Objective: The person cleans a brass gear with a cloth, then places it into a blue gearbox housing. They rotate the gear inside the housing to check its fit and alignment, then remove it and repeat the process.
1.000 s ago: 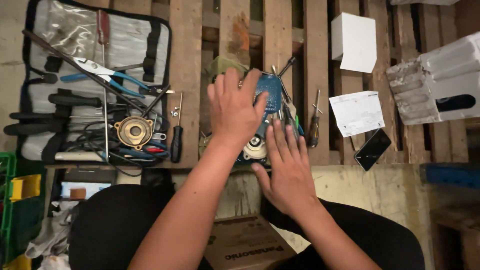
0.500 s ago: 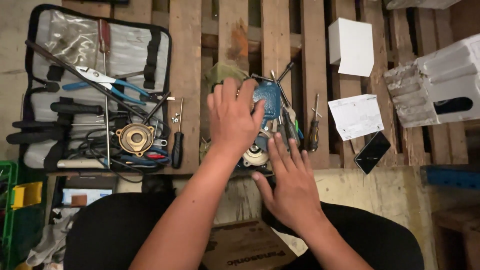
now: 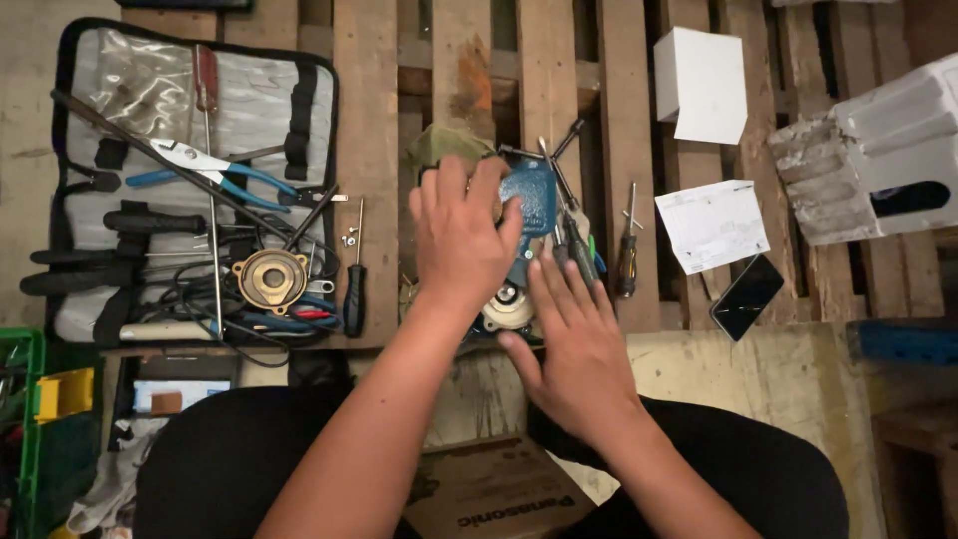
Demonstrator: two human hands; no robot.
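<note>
Wooden pallet [image 3: 369, 120] underneath: left hand [image 3: 461, 240] spread flat on the blue tool [image 3: 529, 200], right hand [image 3: 579, 344] open just below-right, touching its round metal end [image 3: 507, 304].

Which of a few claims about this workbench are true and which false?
1. Both hands rest on the blue device. True: left hand, right hand.
2. The phone lies left of the hands. False: it lies to their right.
3. The tool case is open. True.
4. The left hand holds the pliers. False: they lie in the case.
5. A white box sits on the pallet. True.
</note>
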